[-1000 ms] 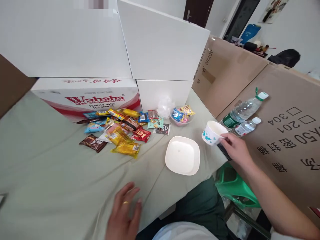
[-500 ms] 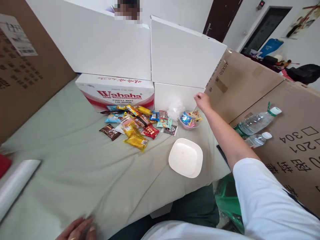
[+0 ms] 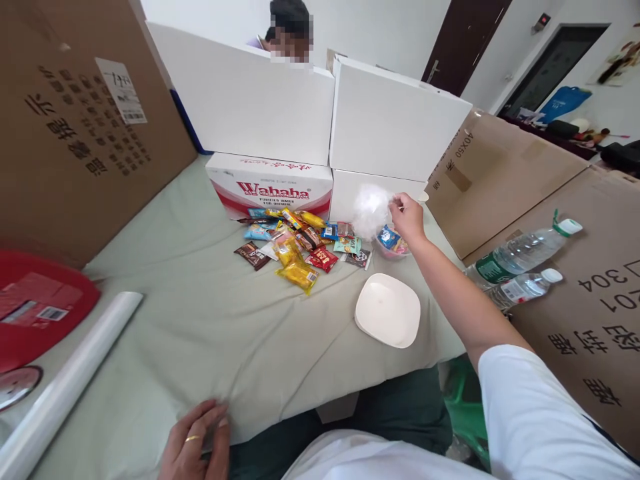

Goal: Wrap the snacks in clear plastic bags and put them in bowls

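My right hand [image 3: 407, 215] reaches across the table and pinches a crumpled clear plastic wrap [image 3: 371, 210], lifted just above a small bowl of snacks [image 3: 391, 244]. A paper cup rim [image 3: 423, 196] shows just behind the hand. My left hand [image 3: 197, 445] rests on the green cloth [image 3: 210, 320] at the near edge, fingers apart, a ring on one finger. A pile of several wrapped snacks [image 3: 295, 243] lies left of the bowl. A white square plate [image 3: 388, 311] sits nearer to me.
White boxes [image 3: 320, 120] and a Wahaha carton [image 3: 273, 189] wall the back. Cardboard sheets stand left [image 3: 75, 127] and right [image 3: 590, 280]. Two water bottles [image 3: 520, 263] lie at right. A roll of clear film [image 3: 70, 380] and a red lid [image 3: 40, 307] lie at left. A person sits behind the boxes.
My right hand set the paper cup down by the far boxes, then took hold of the plastic wrap and lifted it. The view swung left and my left hand slid toward the table's near edge.
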Demonstrator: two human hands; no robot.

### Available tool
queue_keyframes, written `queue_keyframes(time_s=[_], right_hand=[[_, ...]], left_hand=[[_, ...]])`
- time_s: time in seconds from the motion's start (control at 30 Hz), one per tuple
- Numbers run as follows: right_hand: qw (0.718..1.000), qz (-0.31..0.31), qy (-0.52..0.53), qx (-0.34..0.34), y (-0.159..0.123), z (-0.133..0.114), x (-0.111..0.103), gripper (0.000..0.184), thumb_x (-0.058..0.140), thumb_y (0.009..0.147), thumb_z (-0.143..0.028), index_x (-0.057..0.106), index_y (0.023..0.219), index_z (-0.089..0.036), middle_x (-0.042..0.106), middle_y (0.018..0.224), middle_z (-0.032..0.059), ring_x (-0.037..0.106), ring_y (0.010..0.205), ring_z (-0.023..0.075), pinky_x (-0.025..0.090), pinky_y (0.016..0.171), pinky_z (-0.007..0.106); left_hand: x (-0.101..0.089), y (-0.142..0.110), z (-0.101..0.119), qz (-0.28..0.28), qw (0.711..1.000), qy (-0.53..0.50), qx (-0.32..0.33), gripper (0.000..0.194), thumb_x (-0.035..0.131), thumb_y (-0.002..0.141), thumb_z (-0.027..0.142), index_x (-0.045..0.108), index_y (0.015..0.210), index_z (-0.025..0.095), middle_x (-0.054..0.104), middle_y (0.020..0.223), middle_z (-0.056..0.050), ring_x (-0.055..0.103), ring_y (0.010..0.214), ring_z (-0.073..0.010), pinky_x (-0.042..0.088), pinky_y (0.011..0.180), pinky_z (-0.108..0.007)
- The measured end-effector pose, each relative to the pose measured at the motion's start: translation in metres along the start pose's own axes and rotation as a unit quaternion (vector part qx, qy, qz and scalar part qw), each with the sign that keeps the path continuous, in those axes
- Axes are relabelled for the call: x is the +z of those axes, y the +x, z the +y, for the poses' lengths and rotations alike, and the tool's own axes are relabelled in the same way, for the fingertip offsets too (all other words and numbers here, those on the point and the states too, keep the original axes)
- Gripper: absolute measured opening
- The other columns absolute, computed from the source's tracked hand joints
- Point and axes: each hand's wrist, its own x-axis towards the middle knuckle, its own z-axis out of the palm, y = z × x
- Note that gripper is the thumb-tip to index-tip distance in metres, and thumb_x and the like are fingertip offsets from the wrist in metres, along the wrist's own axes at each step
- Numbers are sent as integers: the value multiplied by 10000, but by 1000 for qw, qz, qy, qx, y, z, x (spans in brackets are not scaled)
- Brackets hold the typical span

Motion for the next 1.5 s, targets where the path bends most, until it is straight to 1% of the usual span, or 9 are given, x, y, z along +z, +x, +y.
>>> queue_keyframes(time_s=[0.2, 0.33, 0.57, 0.77, 0.87, 0.97, 1.07, 1.27, 1.5], right_hand=[[987, -121, -72, 80, -14, 6, -8, 227, 580, 885, -190, 779, 990, -156, 768, 919, 97, 684, 900, 231, 489, 823, 297], [993, -79, -62, 57, -12, 0, -13, 362, 469, 987, -247, 749, 1214, -209, 697, 1315, 99, 648, 1159, 224, 481, 1001, 327], [996, 21, 80, 16, -16, -22, -34, 323, 486, 972, -323, 745, 1086, -165, 707, 1051, 101, 654, 957, 222, 519, 907, 342], [953, -15, 293, 74, -102, -65, -11, 291, 528, 946, -425, 686, 926, -182, 637, 736, 5, 571, 677, 157, 470, 648, 255], [941, -145, 305, -29, -181, -101, 3, 263, 510, 983, -369, 701, 944, -192, 671, 780, 13, 614, 718, 161, 494, 686, 261], [904, -275, 268, -190, -248, -132, 1, 266, 476, 1022, -252, 717, 1118, -193, 725, 947, 54, 679, 849, 177, 543, 784, 287], [893, -290, 238, -249, -280, -138, -24, 308, 496, 1040, -229, 667, 1296, -215, 709, 1215, 101, 692, 1069, 198, 569, 920, 320], [992, -108, 41, -55, -305, -60, -80, 398, 604, 997, -374, 631, 1393, -344, 606, 1429, 127, 740, 917, 247, 640, 715, 384], [977, -179, -108, -39, -336, 16, -67, 285, 518, 986, -258, 756, 1141, -243, 701, 1310, 110, 747, 917, 244, 648, 723, 381]], left_hand=[[16, 36, 34, -34, 993, -92, 70, 181, 520, 985, 318, 677, 1024, 235, 698, 1108, -66, 703, 976, -204, 558, 840, -335], [23, 50, 56, -56, 984, -141, 92, 184, 530, 986, 306, 694, 1030, 236, 698, 1123, -73, 706, 1013, -193, 558, 904, -331], [11, 35, 68, -92, 958, -250, -106, 333, 602, 924, 539, 724, 964, 231, 708, 1032, -90, 693, 918, -226, 586, 788, -354], [7, 64, 107, -221, 720, -537, -381, 597, 782, 717, 714, 684, 998, 196, 715, 969, -81, 702, 794, -212, 570, 595, -295], [17, 86, 132, -255, 579, -645, -428, 632, 811, 727, 667, 642, 1171, 250, 720, 1153, -97, 738, 997, -286, 642, 736, -416], [31, 99, 146, -237, 522, -692, -438, 495, 827, 783, 518, 660, 1153, 235, 732, 1129, -72, 738, 939, -223, 646, 736, -369], [44, 103, 147, -212, 543, -685, -436, 375, 887, 707, 246, 692, 1015, 160, 750, 978, -51, 701, 761, -142, 603, 636, -247], [53, 100, 133, -157, 594, -616, -493, 418, 926, 590, 189, 706, 942, 140, 733, 887, -31, 692, 727, -156, 600, 576, -261], [55, 101, 127, -161, 630, -586, -483, 503, 962, 497, 248, 705, 916, 147, 714, 863, -7, 652, 698, -132, 555, 524, -226]])
